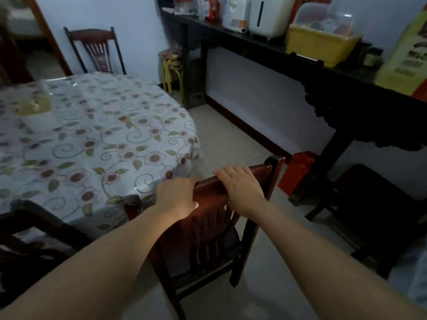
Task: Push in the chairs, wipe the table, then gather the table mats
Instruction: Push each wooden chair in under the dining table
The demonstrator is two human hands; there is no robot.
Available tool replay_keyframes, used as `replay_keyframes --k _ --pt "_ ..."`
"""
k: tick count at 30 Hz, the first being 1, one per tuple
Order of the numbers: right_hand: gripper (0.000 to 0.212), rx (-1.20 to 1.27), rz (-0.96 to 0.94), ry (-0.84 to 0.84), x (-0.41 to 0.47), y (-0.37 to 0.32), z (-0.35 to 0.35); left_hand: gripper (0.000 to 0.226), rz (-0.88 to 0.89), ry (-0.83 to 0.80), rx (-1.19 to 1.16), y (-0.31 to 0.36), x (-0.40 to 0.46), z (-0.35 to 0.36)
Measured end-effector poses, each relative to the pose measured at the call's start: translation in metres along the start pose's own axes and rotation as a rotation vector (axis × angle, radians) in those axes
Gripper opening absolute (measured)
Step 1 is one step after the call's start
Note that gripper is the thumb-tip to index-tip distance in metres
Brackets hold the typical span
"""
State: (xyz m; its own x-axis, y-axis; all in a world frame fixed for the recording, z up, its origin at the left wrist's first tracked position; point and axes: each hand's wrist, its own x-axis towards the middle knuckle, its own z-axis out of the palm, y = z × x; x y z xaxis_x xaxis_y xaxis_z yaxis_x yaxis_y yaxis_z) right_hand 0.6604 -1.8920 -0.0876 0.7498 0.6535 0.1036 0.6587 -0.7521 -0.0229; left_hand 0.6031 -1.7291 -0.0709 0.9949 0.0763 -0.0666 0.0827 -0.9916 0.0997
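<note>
- Dark wood at the near left edge: another chair (pixel 34 232) is already tucked against the table, only its curved top rail showing.
- Glossy clear plastic covers the floral cloth on the table (pixel 92 139); it looks slick and wipeable, and drapes softly over the rounded near-right edge. A tan patch at the far left may be a table mat (pixel 34 105), though it is too blurred for me to be sure.
- At the far side a slatted chair (pixel 96 50) stands just behind the table, upright.
- My left hand (pixel 176 196) holds the top rail of the reddish chair (pixel 203 239), fingers curled over its far edge, thumb on the near face.
- That chair sits near, at the table's right corner, its left post close to the cloth edge; I cannot tell whether they touch. The seat is not yet under the table.
- I judge it stiff, solid wood and fairly heavy; the polished rail is smooth, so a firm two-handed hold on the rail is the right place. The legs may drag on the pale tiled floor (pixel 231 135).
- My right hand (pixel 240 190) lies on the same rail further right, fingers draped over it and gripping.
- Right of that, a red box (pixel 298 172) rests on the floor beneath a black carved sideboard (pixel 335 93) with a yellow basket (pixel 321 46) on top, and a dark stool (pixel 369 204) stands nearby.
</note>
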Motion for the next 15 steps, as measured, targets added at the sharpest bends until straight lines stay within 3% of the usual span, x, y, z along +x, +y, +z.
replay_keyframes --k 3,7,15 --pt "0.039 0.062 -0.048 -0.072 0.042 -0.003 -0.009 0.05 -0.068 0.005 -0.013 -0.032 0.012 0.0" --pt "0.044 0.022 -0.133 -0.197 0.085 -0.012 -0.015 0.048 -0.142 -0.031 -0.073 -0.068 0.025 -0.002" --pt "0.049 0.043 -0.27 -0.162 0.157 -0.006 -0.006 0.037 -0.241 0.015 -0.034 -0.104 0.065 -0.014"
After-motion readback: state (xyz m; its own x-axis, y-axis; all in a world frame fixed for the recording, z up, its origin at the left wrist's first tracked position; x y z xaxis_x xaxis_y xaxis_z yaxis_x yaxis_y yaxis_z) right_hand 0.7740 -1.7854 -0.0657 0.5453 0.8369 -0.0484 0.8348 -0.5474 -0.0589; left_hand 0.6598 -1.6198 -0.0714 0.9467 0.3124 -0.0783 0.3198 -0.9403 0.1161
